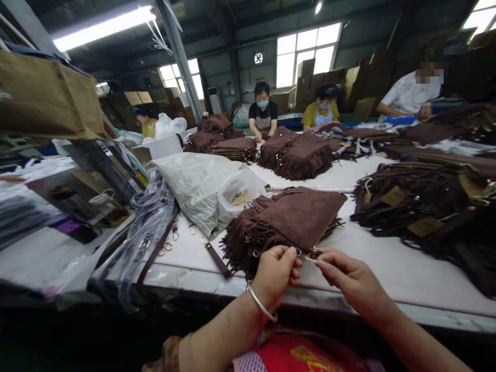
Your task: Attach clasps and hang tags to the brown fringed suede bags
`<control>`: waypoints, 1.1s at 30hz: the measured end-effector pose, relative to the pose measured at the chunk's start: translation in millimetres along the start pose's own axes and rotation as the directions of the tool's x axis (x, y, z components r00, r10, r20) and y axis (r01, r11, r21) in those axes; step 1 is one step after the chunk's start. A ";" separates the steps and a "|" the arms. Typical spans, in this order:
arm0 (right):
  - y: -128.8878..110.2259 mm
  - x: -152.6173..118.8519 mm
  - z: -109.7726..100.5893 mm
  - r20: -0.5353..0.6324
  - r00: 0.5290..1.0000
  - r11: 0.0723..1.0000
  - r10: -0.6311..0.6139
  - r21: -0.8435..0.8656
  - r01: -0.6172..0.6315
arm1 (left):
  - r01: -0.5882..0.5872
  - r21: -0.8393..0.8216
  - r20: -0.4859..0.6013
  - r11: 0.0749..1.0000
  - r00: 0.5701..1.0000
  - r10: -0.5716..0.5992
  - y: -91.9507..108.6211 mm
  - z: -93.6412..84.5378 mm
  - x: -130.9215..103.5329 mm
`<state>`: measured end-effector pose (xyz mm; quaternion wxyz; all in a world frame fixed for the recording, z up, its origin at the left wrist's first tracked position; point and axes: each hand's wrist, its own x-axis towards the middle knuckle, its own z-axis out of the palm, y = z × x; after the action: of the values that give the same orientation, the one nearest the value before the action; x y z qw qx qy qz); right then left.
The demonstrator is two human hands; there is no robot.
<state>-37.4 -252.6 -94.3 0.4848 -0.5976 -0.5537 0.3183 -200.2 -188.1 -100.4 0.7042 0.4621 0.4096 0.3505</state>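
A dark brown suede bag with long fringe point(306, 219) lies on top of a small pile at the table's front. My left hand point(276, 274), a silver bangle at its wrist, is closed at the bag's near edge, thumb and forefinger pinched beside a small gold ring point(298, 252). Close to its right, my right hand point(344, 273) is closed too, its fingertips pinching a thin pale string point(310, 259) by the bag's metal fitting. Where the string's other end runs is hidden by my fingers.
A plastic bag of pale strings point(241, 199) and a large whitish sack point(197, 181) stand behind left. Plastic-wrapped straps point(151, 217) and loose gold clasps point(167, 247) lie left. Fringed bags are piled right point(422, 206) and behind point(296, 152). Several co-workers sit across the table.
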 end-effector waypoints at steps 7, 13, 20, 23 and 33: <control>20.5 -21.4 22.8 -0.169 0.978 0.992 0.124 0.045 -0.117 | -0.025 0.180 -0.045 0.983 0.998 0.034 8.4 -3.1 2.9; 19.9 -16.4 53.6 -0.023 0.893 0.745 0.450 0.560 -0.361 | -0.248 0.532 0.034 0.810 0.962 0.272 16.3 -11.8 -2.5; 14.3 -4.6 64.3 -0.008 0.886 0.617 0.463 0.721 -0.316 | -0.287 0.586 0.049 0.758 0.946 0.320 16.0 -14.6 -2.4; 13.4 -2.5 66.8 -0.015 0.893 0.601 0.451 0.744 -0.291 | -0.304 0.598 0.055 0.742 0.938 0.341 15.0 -15.1 -1.9; 4.6 5.0 72.6 -0.001 0.909 0.539 0.417 0.805 -0.246 | -0.575 0.705 0.176 0.415 0.709 0.683 19.5 -16.2 -9.4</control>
<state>-101.4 -230.9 -121.6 0.6792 -0.4436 -0.1820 0.5558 -220.9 -184.1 -83.6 0.2502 0.7910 0.3555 0.4306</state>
